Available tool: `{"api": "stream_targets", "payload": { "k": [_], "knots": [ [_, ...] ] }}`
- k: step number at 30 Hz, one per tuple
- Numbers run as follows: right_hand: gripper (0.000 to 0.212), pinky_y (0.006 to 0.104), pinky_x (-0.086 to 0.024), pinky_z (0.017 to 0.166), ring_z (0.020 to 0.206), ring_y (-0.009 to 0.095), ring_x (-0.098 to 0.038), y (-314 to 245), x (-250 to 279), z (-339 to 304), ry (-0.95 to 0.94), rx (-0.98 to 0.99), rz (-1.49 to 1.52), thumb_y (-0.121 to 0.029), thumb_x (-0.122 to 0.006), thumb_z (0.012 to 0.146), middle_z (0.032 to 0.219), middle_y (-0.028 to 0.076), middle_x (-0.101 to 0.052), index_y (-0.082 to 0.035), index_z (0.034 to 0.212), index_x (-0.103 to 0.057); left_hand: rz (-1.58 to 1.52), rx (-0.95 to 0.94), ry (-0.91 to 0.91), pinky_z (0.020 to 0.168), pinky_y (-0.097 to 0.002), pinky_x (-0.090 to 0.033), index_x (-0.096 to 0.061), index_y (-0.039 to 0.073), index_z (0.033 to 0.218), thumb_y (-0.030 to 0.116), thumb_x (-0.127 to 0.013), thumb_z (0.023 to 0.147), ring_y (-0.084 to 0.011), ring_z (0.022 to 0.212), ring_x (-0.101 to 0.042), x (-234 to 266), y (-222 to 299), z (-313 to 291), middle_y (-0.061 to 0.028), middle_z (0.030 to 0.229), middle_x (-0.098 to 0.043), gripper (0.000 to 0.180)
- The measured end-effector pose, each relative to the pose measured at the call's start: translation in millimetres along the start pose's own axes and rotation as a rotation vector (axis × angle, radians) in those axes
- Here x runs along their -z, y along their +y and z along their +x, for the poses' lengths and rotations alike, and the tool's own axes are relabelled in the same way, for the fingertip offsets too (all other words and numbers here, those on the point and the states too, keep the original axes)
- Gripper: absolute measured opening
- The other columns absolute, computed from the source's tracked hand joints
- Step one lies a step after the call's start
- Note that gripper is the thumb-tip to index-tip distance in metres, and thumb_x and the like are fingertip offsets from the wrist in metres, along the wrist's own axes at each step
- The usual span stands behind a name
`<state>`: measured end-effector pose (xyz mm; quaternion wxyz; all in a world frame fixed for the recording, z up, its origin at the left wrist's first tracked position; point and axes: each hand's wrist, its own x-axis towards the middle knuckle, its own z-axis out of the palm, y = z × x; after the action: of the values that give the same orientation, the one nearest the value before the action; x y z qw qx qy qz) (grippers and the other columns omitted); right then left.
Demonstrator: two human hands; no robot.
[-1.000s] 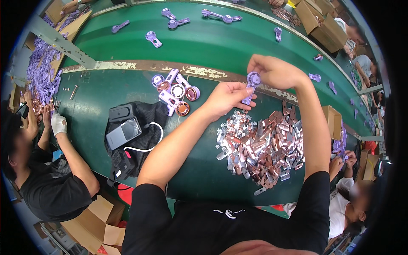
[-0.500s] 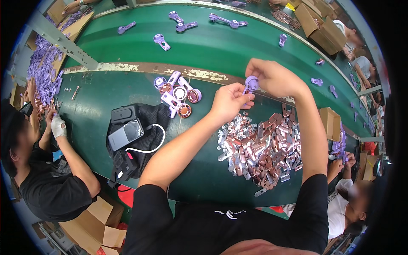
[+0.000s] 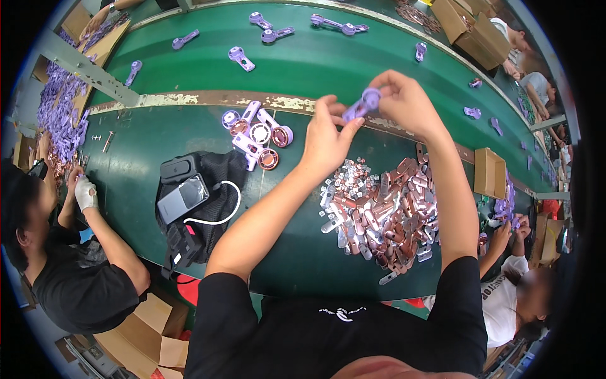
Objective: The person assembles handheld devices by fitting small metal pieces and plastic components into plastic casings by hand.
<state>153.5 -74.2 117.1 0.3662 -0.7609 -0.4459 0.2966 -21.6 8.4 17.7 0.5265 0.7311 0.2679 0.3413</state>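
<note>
Above the far edge of my bench, a purple plastic part (image 3: 362,105) with a round head and a slim handle is slightly blurred. My right hand (image 3: 407,104) is closed on its round end. Around the handle end, the fingers and thumb of my left hand (image 3: 326,136) are spread apart; whether the thumb touches the handle I cannot tell. Below my hands lies a pile of copper-coloured and silvery elongated pieces (image 3: 385,218), with small clear pieces (image 3: 353,179) at its far left side. Left of my left forearm sit several purple parts with round copper or white faces (image 3: 259,134).
A green conveyor belt (image 3: 202,69) carrying spaced purple parts runs beyond the bench rail (image 3: 278,101). On the bench lie a black bag (image 3: 218,208) and a grey power bank (image 3: 183,197) with a white cable. A cardboard box (image 3: 490,172) stands right. Co-workers sit on both sides.
My left hand's fingers have spread from a pinch near the purple part. The part has tilted, its handle pointing lower left, and both hands have shifted slightly farther away. Another purple part shows on the belt's left.
</note>
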Motion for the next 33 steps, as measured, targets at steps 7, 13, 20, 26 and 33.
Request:
{"api": "stream_targets", "payload": {
  "k": [7,13,20,26,33],
  "knots": [
    [0.037,0.0301,-0.058,0.074,0.082,0.017,-0.070,65.3,-4.9,-19.5,0.400,-0.136,0.128,-0.012,-0.072,0.092,0.103,0.016,-0.072,0.008,0.121,-0.062,-0.013,-0.052,-0.120,0.067,-0.0285,-0.060,-0.060,-0.004,0.121,0.012,-0.073,0.096,-0.0163,0.082,-0.073,0.3,-14.7,-2.7,-0.0148,0.107,-0.073,0.032],
    [0.026,0.0305,-0.050,0.060,0.066,0.011,-0.065,29.3,-21.9,-119.9,0.031,-0.233,-0.360,-0.021,-0.083,0.083,0.069,0.007,-0.069,0.001,0.082,-0.068,0.065,-0.103,-0.090,0.069,-0.0298,-0.058,-0.068,-0.002,0.107,0.013,-0.072,0.095,-0.0175,0.080,-0.074,-3.9,-7.3,-3.3,-0.0120,0.094,-0.075,0.020],
    [0.028,0.0458,-0.053,0.074,0.082,0.035,-0.070,22.2,-54.0,-141.5,0.107,-0.250,-0.483,-0.025,-0.082,0.082,0.082,0.016,-0.071,-0.001,0.080,-0.067,0.003,-0.138,-0.190,0.069,-0.0287,-0.057,-0.069,-0.002,0.103,0.013,-0.072,0.095,-0.0149,0.080,-0.072,-3.3,-1.6,-11.1,-0.0111,0.091,-0.074,0.017],
    [0.019,0.0228,-0.044,0.053,0.060,0.005,-0.056,24.7,-47.9,-125.6,0.316,-0.208,0.132,-0.012,-0.074,0.096,0.071,0.000,-0.065,-0.001,0.086,-0.061,-0.346,0.038,-0.413,0.076,-0.0279,-0.058,-0.072,-0.004,0.111,0.021,-0.075,0.097,-0.0109,0.083,-0.069,-7.8,14.6,-18.9,-0.0068,0.095,-0.076,0.028],
    [0.018,0.0231,-0.051,0.063,0.075,0.007,-0.064,19.5,-60.6,-93.6,0.306,-0.087,0.303,-0.007,-0.069,0.097,0.085,0.002,-0.069,0.003,0.111,-0.066,-0.632,0.235,-0.133,0.067,-0.0273,-0.058,-0.068,-0.003,0.109,0.015,-0.065,0.104,-0.0151,0.079,-0.074,4.4,5.5,5.1,-0.0090,0.090,-0.075,0.020]
  ]
}}
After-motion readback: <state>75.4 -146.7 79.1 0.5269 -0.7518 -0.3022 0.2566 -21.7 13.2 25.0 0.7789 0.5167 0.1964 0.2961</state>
